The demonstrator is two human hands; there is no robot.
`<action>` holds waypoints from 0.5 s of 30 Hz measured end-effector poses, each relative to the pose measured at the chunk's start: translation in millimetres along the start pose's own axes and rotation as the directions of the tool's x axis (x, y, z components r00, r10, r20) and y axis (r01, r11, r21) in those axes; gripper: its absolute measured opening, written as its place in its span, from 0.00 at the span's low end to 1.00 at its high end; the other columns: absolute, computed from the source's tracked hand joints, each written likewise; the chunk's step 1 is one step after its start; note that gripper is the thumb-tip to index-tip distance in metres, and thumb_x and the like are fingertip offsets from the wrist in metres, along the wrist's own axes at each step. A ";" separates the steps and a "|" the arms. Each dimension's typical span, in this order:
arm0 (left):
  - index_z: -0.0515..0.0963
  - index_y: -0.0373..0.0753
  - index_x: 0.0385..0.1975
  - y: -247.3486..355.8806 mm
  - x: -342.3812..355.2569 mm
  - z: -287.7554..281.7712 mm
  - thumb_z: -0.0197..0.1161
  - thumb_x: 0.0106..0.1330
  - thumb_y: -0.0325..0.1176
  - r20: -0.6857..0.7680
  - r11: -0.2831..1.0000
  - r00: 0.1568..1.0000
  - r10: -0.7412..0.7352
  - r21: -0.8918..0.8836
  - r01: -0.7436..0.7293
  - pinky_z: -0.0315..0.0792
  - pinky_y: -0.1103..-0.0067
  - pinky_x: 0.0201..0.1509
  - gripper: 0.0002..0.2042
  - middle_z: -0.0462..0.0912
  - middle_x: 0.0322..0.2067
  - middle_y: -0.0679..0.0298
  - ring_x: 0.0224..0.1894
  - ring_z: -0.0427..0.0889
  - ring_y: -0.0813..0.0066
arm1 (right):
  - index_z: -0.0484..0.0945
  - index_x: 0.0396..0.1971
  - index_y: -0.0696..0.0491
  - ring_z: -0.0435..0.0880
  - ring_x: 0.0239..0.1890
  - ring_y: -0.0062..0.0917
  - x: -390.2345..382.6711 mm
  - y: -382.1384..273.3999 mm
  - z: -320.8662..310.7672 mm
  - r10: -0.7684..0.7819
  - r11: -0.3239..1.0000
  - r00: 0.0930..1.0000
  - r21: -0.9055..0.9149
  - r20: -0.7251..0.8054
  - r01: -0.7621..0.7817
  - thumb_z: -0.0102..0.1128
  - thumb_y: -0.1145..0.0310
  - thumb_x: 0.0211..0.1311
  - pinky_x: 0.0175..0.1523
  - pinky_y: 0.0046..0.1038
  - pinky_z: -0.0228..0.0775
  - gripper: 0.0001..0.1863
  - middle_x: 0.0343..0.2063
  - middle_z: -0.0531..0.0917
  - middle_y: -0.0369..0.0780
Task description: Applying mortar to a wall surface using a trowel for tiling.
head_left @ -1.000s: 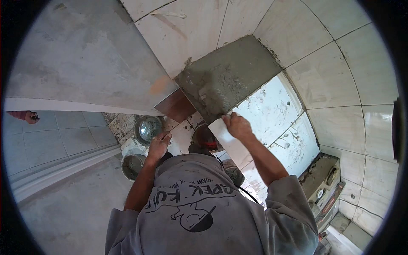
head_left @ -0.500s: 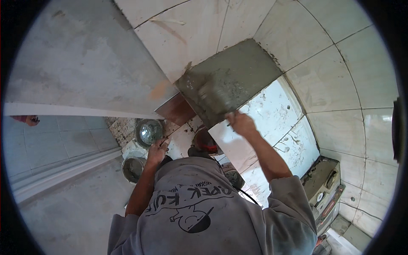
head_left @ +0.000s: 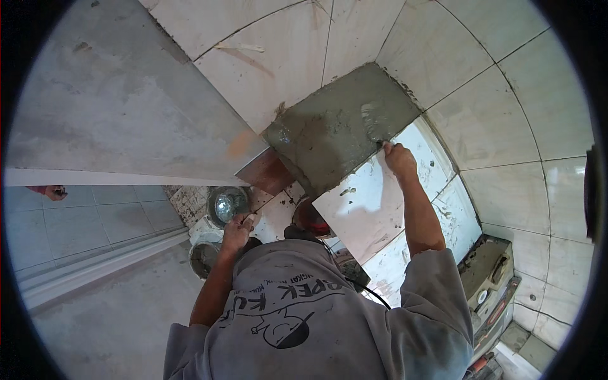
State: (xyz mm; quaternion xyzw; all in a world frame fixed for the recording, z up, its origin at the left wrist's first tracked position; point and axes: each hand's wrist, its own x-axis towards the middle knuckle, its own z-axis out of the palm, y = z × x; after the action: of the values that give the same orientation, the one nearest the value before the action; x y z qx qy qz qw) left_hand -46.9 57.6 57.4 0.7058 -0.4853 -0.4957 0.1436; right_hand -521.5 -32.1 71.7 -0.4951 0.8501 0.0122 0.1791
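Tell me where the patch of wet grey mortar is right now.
In the head view the mortar patch lies upper centre on the tiled floor, just above the loose white tile, with the right hand at its lower right edge.

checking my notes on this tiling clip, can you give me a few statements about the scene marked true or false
1. The right hand is up at the patch of wet grey mortar. True.
2. The left hand is pressed flat on the mortar. False: it is down low beside the shiny metal bowl, away from the mortar.
3. The mortar patch is bordered by pale tiles already laid. True.
4. The person wears a bright red shirt. False: the shirt is grey with a dark print.
5. The metal bowl sits on top of the mortar. False: it lies to the left of it, apart.
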 end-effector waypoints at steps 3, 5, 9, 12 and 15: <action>0.78 0.34 0.40 -4.4 -1.1 -3.2 0.56 0.64 0.39 0.004 1.000 1.000 -0.025 -0.003 0.025 0.71 0.76 0.29 0.15 0.80 0.23 0.59 0.25 0.78 0.73 | 0.74 0.39 0.65 0.81 0.40 0.48 8.3 -5.9 2.0 0.093 0.988 0.995 0.123 0.028 -0.096 0.39 0.44 0.65 0.48 0.44 0.71 0.33 0.34 0.80 0.58; 0.78 0.35 0.40 -3.2 2.6 -2.9 0.56 0.64 0.39 -0.004 1.000 1.000 0.004 -0.005 -0.004 0.71 0.76 0.28 0.14 0.80 0.23 0.59 0.24 0.78 0.73 | 0.75 0.39 0.64 0.81 0.41 0.47 3.2 -19.6 16.3 -0.013 0.939 0.997 0.343 0.074 -0.013 0.41 0.43 0.64 0.48 0.44 0.71 0.33 0.34 0.80 0.57; 0.78 0.35 0.41 6.2 -2.1 0.8 0.56 0.64 0.39 -0.019 0.999 0.999 -0.037 -0.033 0.036 0.72 0.76 0.27 0.15 0.80 0.23 0.60 0.24 0.78 0.74 | 0.73 0.40 0.62 0.80 0.43 0.47 -60.3 -100.7 4.7 -0.309 0.946 0.925 0.172 0.223 0.274 0.43 0.43 0.64 0.49 0.44 0.70 0.31 0.37 0.80 0.57; 0.77 0.34 0.44 15.8 2.7 -1.5 0.55 0.65 0.40 0.044 0.998 0.997 -0.063 -0.004 0.063 0.73 0.77 0.27 0.16 0.80 0.28 0.60 0.30 0.80 0.74 | 0.73 0.41 0.59 0.79 0.43 0.48 -61.7 -113.8 30.9 -0.357 0.933 0.903 0.130 0.240 0.335 0.43 0.43 0.63 0.49 0.44 0.70 0.30 0.37 0.80 0.56; 0.77 0.35 0.44 7.4 7.8 -0.8 0.56 0.64 0.39 0.033 0.997 0.996 -0.082 0.005 0.082 0.73 0.76 0.29 0.15 0.81 0.25 0.59 0.26 0.79 0.73 | 0.73 0.42 0.59 0.79 0.44 0.48 -36.9 -101.0 20.8 -0.225 0.971 0.957 0.127 0.184 0.204 0.42 0.43 0.63 0.50 0.44 0.70 0.30 0.37 0.80 0.56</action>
State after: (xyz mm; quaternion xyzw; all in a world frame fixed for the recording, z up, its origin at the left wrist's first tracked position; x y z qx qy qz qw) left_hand -50.0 47.3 58.5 0.7169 -0.4592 -0.5121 0.1137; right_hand -413.5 -48.6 79.7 -0.5706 0.7688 -0.0038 0.2886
